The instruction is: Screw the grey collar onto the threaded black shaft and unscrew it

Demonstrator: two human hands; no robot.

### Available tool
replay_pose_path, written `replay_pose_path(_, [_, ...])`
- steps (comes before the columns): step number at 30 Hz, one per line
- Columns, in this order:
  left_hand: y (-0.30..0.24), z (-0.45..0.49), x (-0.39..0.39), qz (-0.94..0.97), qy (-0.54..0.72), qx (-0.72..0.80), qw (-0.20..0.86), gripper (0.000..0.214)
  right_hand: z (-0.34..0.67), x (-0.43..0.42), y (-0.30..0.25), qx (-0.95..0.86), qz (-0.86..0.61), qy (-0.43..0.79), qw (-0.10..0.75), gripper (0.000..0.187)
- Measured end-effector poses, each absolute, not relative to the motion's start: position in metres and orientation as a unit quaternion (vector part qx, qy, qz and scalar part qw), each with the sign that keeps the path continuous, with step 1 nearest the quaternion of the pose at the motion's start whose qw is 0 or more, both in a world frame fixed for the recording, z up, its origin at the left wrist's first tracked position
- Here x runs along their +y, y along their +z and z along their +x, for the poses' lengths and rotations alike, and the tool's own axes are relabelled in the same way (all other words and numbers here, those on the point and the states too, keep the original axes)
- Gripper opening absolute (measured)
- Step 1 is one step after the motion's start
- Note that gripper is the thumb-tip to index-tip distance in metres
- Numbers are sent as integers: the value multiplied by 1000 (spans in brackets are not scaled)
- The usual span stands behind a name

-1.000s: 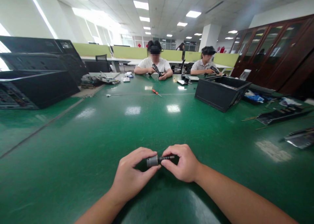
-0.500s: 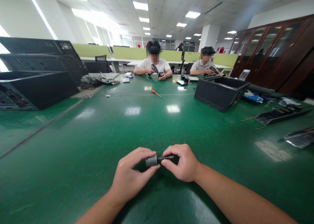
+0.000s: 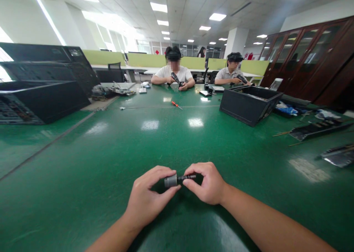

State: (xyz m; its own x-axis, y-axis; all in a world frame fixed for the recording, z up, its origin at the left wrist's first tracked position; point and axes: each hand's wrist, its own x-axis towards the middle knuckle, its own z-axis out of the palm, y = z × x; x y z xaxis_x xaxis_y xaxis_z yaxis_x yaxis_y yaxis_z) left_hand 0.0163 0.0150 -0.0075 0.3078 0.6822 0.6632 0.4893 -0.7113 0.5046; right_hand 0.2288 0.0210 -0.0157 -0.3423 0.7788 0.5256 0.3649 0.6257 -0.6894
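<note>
A small grey cylindrical motor (image 3: pixel 170 181) is held level just above the green table, near its front. My left hand (image 3: pixel 148 195) grips the cylinder between thumb and fingers. From the motor's right end sticks out a thin, dark worm-like shaft (image 3: pixel 188 177) with ridges along it. Thumb and index finger of my right hand (image 3: pixel 206 182) are closed around this shaft, and its tip shows between them. The far side of the cylinder is partly hidden by my left fingers.
The green table (image 3: pixel 124 145) bears a dark computer case (image 3: pixel 243 104) at right and another (image 3: pixel 55 101) at left. A red screwdriver (image 3: pixel 176 105) lies farther back. Metal parts (image 3: pixel 318 128) lie at right. Two co-workers sit opposite, each holding a power screwdriver.
Both hands keep their hold on the motor and shaft in nearly the same place. A person in the background has shifted slightly.
</note>
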Motion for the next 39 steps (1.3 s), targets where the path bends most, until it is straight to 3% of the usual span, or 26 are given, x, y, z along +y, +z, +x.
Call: replay_pose_path(39, [-6,15,17,795,465,376,102,21,231,22,-17,-777,-371,228,455,6])
